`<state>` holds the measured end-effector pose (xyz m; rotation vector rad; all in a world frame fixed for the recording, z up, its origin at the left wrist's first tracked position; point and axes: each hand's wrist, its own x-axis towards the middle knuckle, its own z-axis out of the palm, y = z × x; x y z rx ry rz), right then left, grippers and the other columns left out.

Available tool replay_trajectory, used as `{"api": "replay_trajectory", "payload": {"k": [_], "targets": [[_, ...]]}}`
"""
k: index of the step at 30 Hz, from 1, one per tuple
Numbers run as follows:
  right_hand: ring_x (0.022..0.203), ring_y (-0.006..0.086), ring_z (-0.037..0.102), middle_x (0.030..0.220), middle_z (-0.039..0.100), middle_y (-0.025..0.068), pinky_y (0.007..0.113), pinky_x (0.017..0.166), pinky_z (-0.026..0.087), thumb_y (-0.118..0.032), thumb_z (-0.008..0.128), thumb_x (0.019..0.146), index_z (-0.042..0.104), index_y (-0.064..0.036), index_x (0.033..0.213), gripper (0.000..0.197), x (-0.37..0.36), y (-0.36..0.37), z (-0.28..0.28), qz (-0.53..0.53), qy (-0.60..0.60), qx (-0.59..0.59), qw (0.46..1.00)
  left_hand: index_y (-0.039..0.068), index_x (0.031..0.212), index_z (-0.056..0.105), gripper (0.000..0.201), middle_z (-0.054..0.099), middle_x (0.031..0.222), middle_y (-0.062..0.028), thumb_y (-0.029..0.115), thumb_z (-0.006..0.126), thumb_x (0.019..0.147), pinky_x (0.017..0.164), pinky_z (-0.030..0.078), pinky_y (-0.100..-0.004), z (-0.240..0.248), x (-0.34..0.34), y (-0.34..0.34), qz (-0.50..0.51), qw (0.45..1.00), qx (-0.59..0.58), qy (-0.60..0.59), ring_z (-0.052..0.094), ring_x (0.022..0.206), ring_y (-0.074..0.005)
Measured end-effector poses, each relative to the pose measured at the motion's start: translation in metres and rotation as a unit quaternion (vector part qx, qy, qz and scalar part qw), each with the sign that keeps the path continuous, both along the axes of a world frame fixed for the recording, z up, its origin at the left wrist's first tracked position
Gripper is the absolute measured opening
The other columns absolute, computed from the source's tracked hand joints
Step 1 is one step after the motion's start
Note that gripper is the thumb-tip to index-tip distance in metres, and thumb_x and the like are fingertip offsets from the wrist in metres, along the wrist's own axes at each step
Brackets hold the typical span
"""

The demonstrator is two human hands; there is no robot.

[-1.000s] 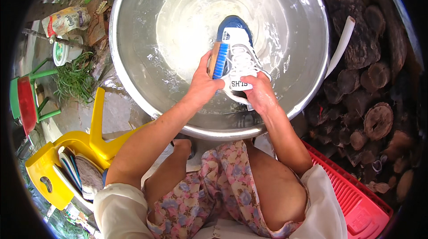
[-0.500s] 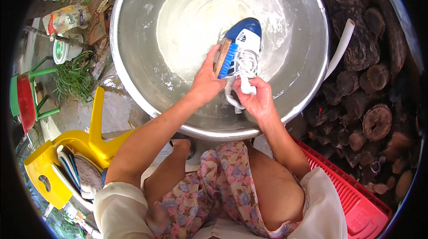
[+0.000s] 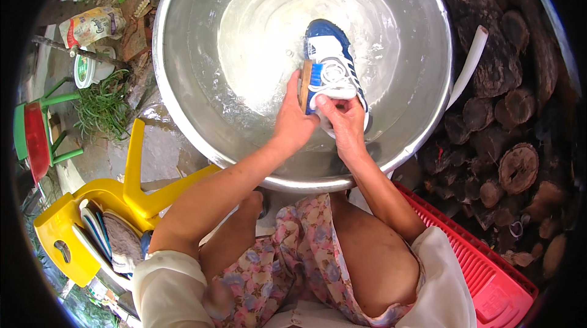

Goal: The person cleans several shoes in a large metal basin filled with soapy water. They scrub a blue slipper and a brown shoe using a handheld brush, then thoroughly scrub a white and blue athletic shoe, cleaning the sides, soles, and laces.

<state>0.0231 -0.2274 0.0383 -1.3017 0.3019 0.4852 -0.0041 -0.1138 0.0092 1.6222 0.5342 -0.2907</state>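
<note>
Over the large metal basin [image 3: 177,98] of water, a blue and white sneaker [image 3: 327,43] points its toe away from me. My left hand [image 3: 295,119] is closed on a wooden scrub brush [image 3: 304,88], whose blue bristles press against the shoe's left side by the laces. My right hand [image 3: 347,121] pinches the sneaker near its white tongue and ankle opening, thumb on top. White laces [image 3: 333,73] lie looped over the upper. The heel is partly hidden by my right hand.
A yellow plastic chair [image 3: 137,181] holding shoes stands at the left. Stacked logs [image 3: 518,167] and a white pipe [image 3: 471,65] lie right of the basin. A red plastic rack [image 3: 489,288] sits by my right leg. A small green and red chair [image 3: 38,138] is at far left.
The sneaker has turned so its toe swings left and its right side shows. My right hand has shifted from the laces to the tongue area; the brush is more upright.
</note>
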Motion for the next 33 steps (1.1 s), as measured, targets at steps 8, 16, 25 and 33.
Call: {"api": "replay_trajectory", "payload": {"k": [8,16,25,33], "targets": [[0.109,0.0194,0.054,0.115,0.059,0.0076,0.034,0.098,0.038,-0.016,0.057,0.085,0.049,0.0004,0.123,0.042,0.021,0.001,-0.026,-0.091,0.126,0.226,0.962,0.008,0.145,0.021,0.084,0.054,0.114,-0.0162,-0.001,0.062,0.073,0.083,0.048,-0.0317,-0.001,0.0,0.002,-0.042,0.995,0.088,-0.013,0.057,0.098,-0.022],[0.124,0.0292,0.046,0.133,0.05,0.0162,0.04,0.108,0.031,-0.038,0.049,0.086,0.04,0.0062,0.132,0.065,0.036,-0.022,-0.003,-0.181,0.127,0.414,0.883,0.003,0.141,0.031,0.077,0.054,0.118,-0.0192,0.029,0.071,0.08,0.089,0.045,-0.0326,-0.026,0.022,0.088,0.106,0.972,0.206,-0.03,0.056,0.101,-0.0241],[0.118,0.0285,0.049,0.127,0.053,0.0121,0.042,0.104,0.036,-0.067,0.034,0.089,0.043,-0.0006,0.132,0.079,0.025,-0.007,0.008,-0.134,0.196,0.359,0.903,0.027,0.13,0.052,0.043,0.046,0.103,-0.0178,0.042,0.051,0.09,0.074,0.05,-0.0448,0.037,0.03,-0.002,-0.206,0.929,0.289,-0.103,0.058,0.082,-0.037],[0.119,0.0271,0.049,0.128,0.053,0.0124,0.042,0.105,0.035,-0.055,0.034,0.094,0.042,-0.0082,0.135,0.063,0.016,-0.007,0.003,-0.125,0.219,0.4,0.881,0.027,0.136,0.043,0.05,0.046,0.103,-0.0196,0.04,0.052,0.089,0.065,0.051,-0.045,0.04,0.018,-0.011,-0.169,0.912,0.361,-0.097,0.06,0.074,-0.0377]]}}
